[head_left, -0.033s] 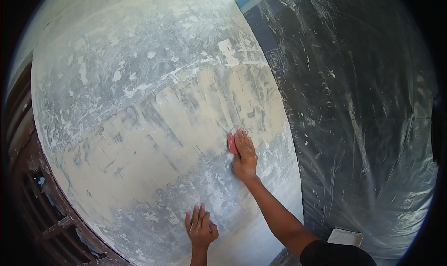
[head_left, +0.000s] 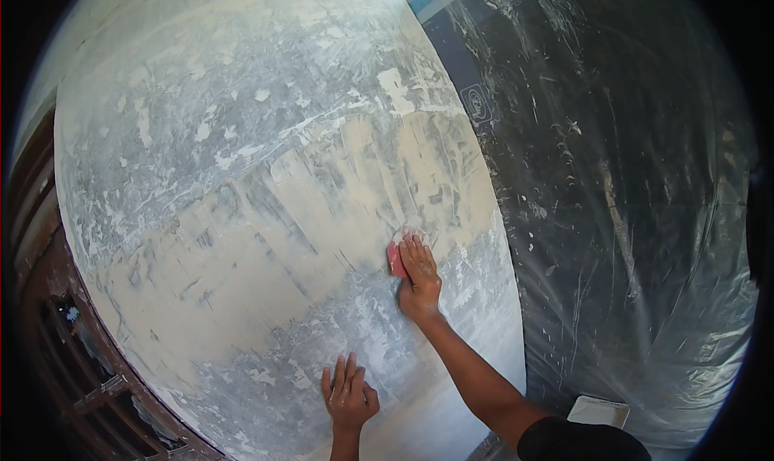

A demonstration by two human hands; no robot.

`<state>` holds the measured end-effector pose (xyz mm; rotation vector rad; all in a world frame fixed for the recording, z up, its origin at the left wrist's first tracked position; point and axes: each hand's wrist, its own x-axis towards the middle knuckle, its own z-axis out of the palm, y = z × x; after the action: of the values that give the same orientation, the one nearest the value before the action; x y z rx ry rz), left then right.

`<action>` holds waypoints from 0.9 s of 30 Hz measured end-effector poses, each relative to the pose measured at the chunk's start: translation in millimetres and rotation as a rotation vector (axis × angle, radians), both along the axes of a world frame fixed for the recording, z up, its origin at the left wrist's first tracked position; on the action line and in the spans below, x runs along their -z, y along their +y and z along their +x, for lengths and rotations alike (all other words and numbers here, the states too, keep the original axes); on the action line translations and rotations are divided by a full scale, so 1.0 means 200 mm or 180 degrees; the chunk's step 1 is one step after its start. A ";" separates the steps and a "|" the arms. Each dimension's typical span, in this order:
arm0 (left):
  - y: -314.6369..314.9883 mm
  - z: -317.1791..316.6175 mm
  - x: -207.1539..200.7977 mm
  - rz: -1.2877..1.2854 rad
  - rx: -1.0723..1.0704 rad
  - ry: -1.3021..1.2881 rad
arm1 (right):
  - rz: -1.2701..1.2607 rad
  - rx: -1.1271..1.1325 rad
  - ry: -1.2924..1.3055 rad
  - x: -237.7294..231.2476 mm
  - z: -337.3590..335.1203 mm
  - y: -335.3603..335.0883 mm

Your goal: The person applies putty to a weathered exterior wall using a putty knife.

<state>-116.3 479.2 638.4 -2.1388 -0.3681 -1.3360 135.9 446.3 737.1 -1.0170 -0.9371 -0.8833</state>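
My right hand point(head_left: 419, 279) presses a small flat red pad point(head_left: 397, 259) against the wall point(head_left: 274, 251), its fingers lying over it. Only the pad's left part shows, so I cannot tell its exact kind; whitish smears lie around its top. It sits at the lower edge of a broad cream band of putty that crosses the grey, patchy wall. Lower down and to the left, my left hand point(head_left: 350, 392) rests against the bare grey surface with fingers spread, holding nothing.
A dark plastic sheet point(head_left: 613, 179) with white splashes hangs along the right side. At its foot stands a white tray point(head_left: 598, 411). Brown wooden framework with bars point(head_left: 89, 380) borders the wall on the left.
My right hand has slid slightly down and to the left with the red pad. My left hand stays in place.
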 end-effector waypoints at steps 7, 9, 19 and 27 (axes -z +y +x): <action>0.01 -0.02 0.01 -0.0146 0.0184 -0.0003 | -0.0763 -0.0986 -0.0605 0.51 -0.43 -0.15; 0.04 -0.03 0.03 -0.0125 0.0188 -0.0050 | -0.0447 -0.1045 -0.0608 0.43 -0.37 -0.22; 0.00 -0.02 0.00 -0.0101 0.0107 -0.0070 | -0.0248 -0.0397 -0.0464 0.31 -0.27 0.01; -0.18 0.02 0.12 -0.1182 0.0805 -0.0073 | -0.1471 -0.3085 0.2566 1.37 -0.40 -0.49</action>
<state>-112.1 443.5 613.7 -2.5469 -0.3896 -1.5291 56.8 348.4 462.8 -0.9988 -0.7816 0.5566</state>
